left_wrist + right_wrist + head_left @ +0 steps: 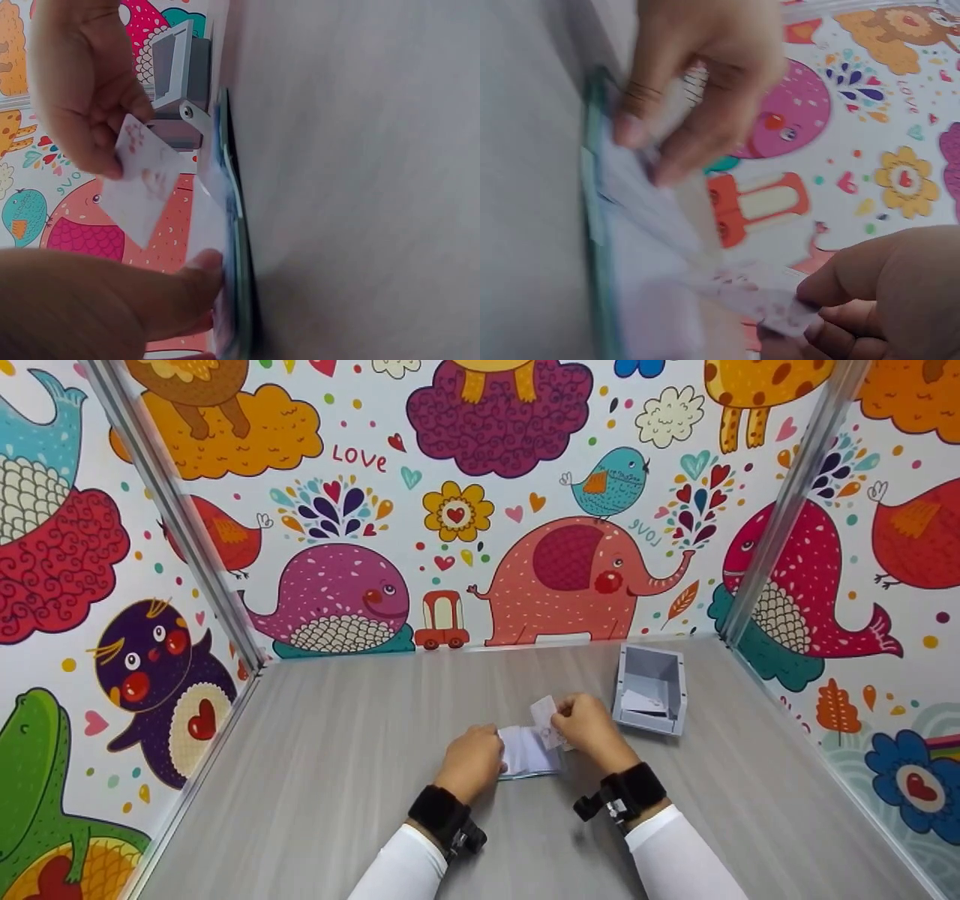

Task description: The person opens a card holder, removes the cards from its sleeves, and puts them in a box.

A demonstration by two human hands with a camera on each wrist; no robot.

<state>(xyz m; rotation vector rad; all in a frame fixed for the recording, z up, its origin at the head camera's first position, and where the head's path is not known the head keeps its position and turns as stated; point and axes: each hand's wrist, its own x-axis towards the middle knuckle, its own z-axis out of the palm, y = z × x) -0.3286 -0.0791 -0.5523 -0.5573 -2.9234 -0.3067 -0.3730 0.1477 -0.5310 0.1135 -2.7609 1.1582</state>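
A small booklet-like card holder (525, 763) with white pages and a green-blue cover edge lies open on the table. My left hand (474, 761) grips its left side, and in the right wrist view the thumb and a finger pinch a page (656, 202). My right hand (592, 725) pinches a small white card (544, 712) by its edge. Reddish printed marks show on the card (146, 180) in the left wrist view. The card is tilted over the right part of the holder, its lower end overlapping the pages in the head view.
A grey open box (651, 690) stands behind my right hand, with several white cards (643, 703) inside. The grey wood-grain table (337, 780) meets printed cartoon walls (352, 600) at the back and both sides. Black camera straps (437, 815) sit on both wrists.
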